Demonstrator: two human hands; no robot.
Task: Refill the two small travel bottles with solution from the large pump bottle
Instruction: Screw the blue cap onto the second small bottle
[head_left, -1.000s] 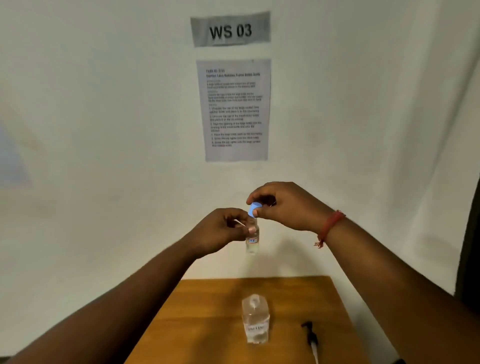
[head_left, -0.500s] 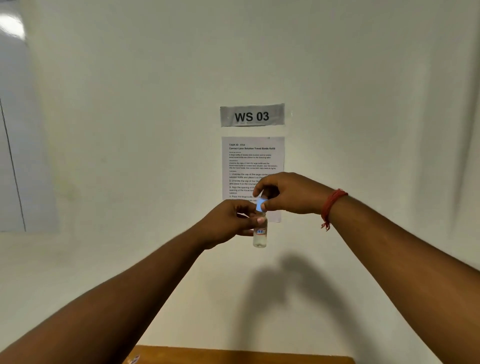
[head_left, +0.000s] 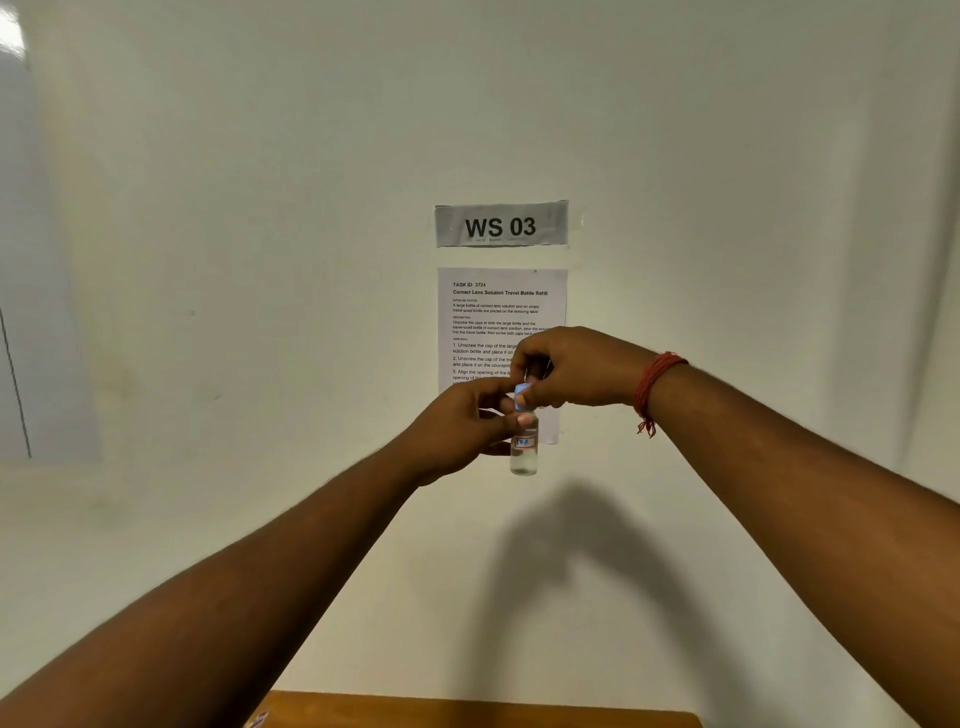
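A small clear travel bottle (head_left: 523, 452) with a red-and-blue label is held upright in the air in front of the wall. My left hand (head_left: 462, 431) grips its upper body from the left, thumb across the shoulder. From above, my right hand (head_left: 571, 371) pinches the light blue cap (head_left: 521, 393) sitting on the bottle's neck. Clear liquid shows in the lower part of the bottle. The large pump bottle is out of view.
Only the far edge of the wooden table (head_left: 483, 712) shows at the bottom. On the white wall hang a "WS 03" sign (head_left: 501, 224) and a printed task sheet (head_left: 501, 312). A red thread bracelet (head_left: 655, 387) circles my right wrist.
The view has tilted upward, so the table with the large bottle and the black pump has dropped out of sight. Both hands stay on the small bottle and its blue cap.
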